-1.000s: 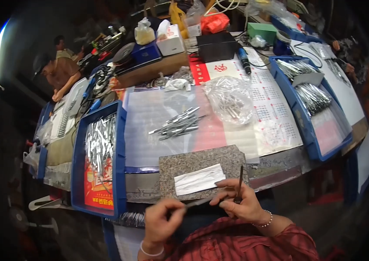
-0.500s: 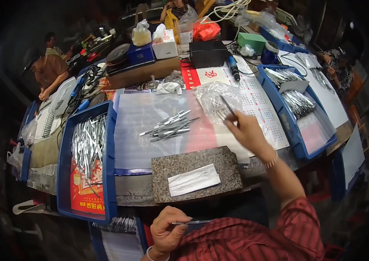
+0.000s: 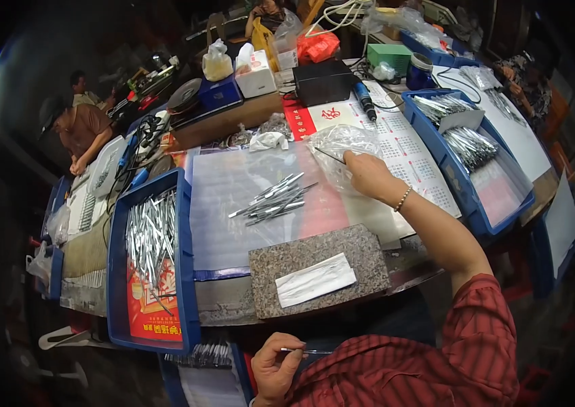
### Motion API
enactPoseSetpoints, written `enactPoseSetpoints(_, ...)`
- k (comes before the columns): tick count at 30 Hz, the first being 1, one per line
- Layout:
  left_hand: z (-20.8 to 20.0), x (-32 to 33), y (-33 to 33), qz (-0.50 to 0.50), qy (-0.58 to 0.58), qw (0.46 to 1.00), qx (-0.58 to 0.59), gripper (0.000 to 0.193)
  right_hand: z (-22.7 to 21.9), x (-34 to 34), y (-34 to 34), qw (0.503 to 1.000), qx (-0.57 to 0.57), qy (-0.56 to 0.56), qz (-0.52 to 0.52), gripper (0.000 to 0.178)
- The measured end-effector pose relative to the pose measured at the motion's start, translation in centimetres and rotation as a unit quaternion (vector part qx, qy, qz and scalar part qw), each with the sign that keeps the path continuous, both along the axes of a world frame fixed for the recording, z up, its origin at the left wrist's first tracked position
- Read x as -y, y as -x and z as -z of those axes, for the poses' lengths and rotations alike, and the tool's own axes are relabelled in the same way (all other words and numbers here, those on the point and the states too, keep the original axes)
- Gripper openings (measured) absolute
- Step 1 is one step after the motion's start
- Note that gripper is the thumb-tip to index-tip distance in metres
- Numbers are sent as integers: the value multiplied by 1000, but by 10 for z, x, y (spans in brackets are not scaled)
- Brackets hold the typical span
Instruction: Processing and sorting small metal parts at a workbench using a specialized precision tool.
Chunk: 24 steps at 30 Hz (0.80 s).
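Observation:
My right hand (image 3: 371,176) reaches over the table with its fingers closed on a thin dark rod (image 3: 329,155). That rod points to the left, above a crumpled clear plastic bag (image 3: 347,139). Close to my body, my left hand (image 3: 275,367) pinches a slim, shiny piece (image 3: 316,352) between thumb and fingers; its exact kind is too small to tell. A loose pile of thin silver-grey metal rods (image 3: 275,200) lies on the plastic-covered mat. Nearer me, a folded white cloth or paper (image 3: 316,279) rests on a speckled stone slab (image 3: 270,261).
Blue trays with metal rods stand at left (image 3: 188,271) and right (image 3: 430,159). A blue-black power tool (image 3: 365,102) lies near a black box (image 3: 325,83). At the back are a tissue box (image 3: 255,80) and a green box (image 3: 389,58). Other people sit around the table.
My right hand has moved farther away over the plastic bag, and its rod lies flatter. My left hand keeps its pinch. The whole view has shifted slightly.

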<state>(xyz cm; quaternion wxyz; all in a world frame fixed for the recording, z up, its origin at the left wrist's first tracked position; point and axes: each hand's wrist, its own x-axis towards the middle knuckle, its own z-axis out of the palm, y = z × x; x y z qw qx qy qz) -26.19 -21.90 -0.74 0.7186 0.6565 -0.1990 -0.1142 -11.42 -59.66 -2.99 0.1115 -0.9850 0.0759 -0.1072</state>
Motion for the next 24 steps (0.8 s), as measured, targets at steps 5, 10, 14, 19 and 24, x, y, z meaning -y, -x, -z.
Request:
enactPoseSetpoints(5,2,8,3,51,80,990,-103,7,-26,13,24,998,26,-46,-16,19)
enactPoseSetpoints(10,8,17,-2,106,59,990,-77,11,-70,-28,78,939,155,-307,-24,15)
enactPoseSetpoints(14,9,35,-4,77,59,982,-164,14,-82,-89,150,769,31,-633,-75,17)
enactPoseSetpoints(19,19,55,-4,80,127,965,-215,20,-43,-137,188,695,67,-694,-175,15)
enactPoseSetpoints(24,19,51,-6,76,173,962,-195,18,-26,-149,194,709,62,-692,-120,15)
